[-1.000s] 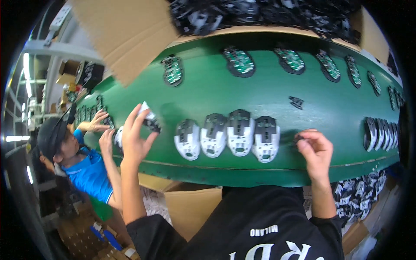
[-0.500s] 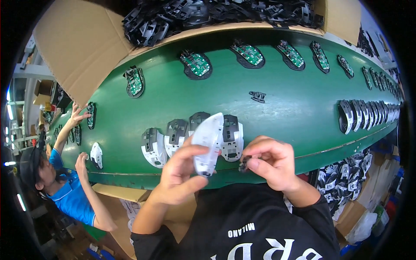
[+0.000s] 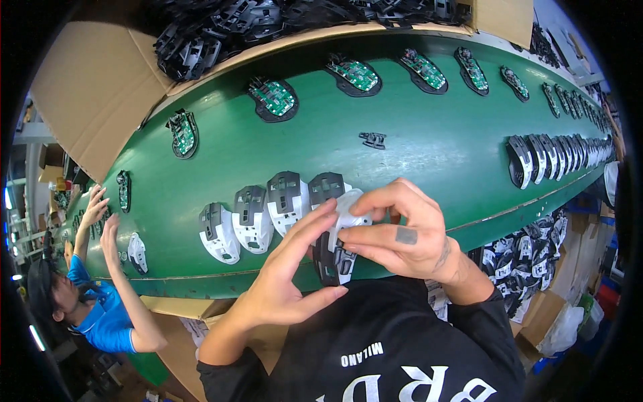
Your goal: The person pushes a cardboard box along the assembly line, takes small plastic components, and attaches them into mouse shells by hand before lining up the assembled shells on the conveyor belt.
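Observation:
A white-and-black computer mouse shell [image 3: 325, 260] is held tilted over the near edge of the green table, its black side toward me. My left hand [image 3: 284, 275] cradles it, fingertips on its far end and thumb at its near end. My right hand [image 3: 412, 238] is closed on the shell's right side, thumb and fingers pressing there. Small dark plastic pieces [image 3: 346, 259] show on that side, just below the right fingers. Whether the right fingers still pinch a loose piece is hidden. Several similar mouse shells [image 3: 252, 218] stand in a row just beyond my hands.
Mouse bases with green circuit boards [image 3: 276, 99] line the far side of the green table [image 3: 429, 167]. A small black plastic part [image 3: 373, 140] lies mid-table. More shells [image 3: 536, 157] sit at right. A cardboard box [image 3: 94, 94] holds black parts. A co-worker [image 3: 110, 311] reaches in at left.
My right hand has brought the small black part from beside the shell against it. The shell has turned from its white outside to its dark side. The view has shifted slightly.

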`<state>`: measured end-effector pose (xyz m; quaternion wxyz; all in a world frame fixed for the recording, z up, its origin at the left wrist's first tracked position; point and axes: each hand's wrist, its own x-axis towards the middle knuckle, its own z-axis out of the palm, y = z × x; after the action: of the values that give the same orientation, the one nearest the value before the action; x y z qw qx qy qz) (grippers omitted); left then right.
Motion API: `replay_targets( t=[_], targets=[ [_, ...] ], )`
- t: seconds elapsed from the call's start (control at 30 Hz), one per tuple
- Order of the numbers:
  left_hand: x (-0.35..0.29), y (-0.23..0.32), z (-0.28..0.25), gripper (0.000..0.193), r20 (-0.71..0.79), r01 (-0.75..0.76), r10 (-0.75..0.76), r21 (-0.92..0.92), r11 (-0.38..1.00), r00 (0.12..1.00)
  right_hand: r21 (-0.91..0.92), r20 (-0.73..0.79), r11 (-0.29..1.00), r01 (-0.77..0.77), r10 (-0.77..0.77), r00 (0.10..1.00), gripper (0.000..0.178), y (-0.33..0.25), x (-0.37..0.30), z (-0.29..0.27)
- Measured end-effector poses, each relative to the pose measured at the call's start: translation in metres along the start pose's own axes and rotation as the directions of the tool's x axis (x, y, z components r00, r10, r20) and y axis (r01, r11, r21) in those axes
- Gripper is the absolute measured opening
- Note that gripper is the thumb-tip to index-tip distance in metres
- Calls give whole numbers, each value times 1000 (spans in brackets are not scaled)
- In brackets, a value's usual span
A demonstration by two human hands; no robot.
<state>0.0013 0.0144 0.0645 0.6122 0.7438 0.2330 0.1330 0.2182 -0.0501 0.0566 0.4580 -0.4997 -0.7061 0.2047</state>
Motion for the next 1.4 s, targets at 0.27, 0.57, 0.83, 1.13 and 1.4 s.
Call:
replay_targets(
  t=[0.27, 0.57, 0.83, 1.13, 1.4],
  targets=[
    [-7, -13, 14, 64, -84, 16, -28, -139, 990, 996, -134, -1, 954, 269, -271, 963, 28, 12, 3, 5],
    [5, -1, 25, 75, -258, 14, -145, -450, 893, 955, -138, -129, 990, 27, -45, 991, 36, -2, 0, 22],
    [7, -6, 27, 69, -347, -85, 48, -95, 992, 937, 632, 76, 610, -479, 566, 821, 25, 3, -30, 40],
    [7, -7, 35, 64, -404, -37, -89, -293, 955, 910, 689, 199, 536, -488, 508, 838, 14, -1, -23, 30],
    [21, -15, 34, 59, -347, -26, -64, -248, 968, 936, 683, 110, 542, -490, 587, 802, 8, -2, -30, 22]
  ],
)
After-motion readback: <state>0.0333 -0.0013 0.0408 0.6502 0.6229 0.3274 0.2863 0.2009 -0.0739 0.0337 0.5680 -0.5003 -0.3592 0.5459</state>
